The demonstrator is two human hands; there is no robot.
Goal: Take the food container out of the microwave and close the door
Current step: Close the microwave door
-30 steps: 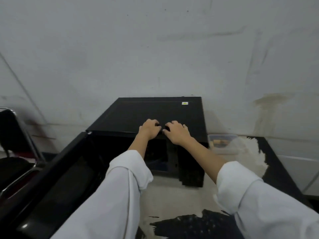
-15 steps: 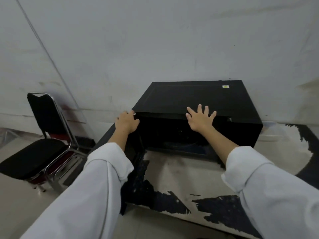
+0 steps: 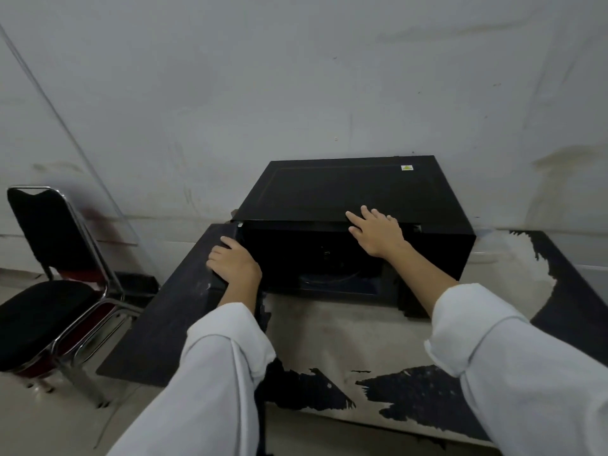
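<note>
The microwave [image 3: 355, 205] door [image 3: 184, 291] is held open by the left hand [image 3: 235, 263] closed on its edge, the right hand [image 3: 378, 233] is laid flat – open – on top, and the food container cannot be found, so closing is judged left.

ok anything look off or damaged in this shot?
Yes: the table top is badly worn, its black coating peeled off in big ragged patches in front of the microwave. The microwave door hangs wide open, with the left hand on its edge. Nothing looks spilled.
</note>
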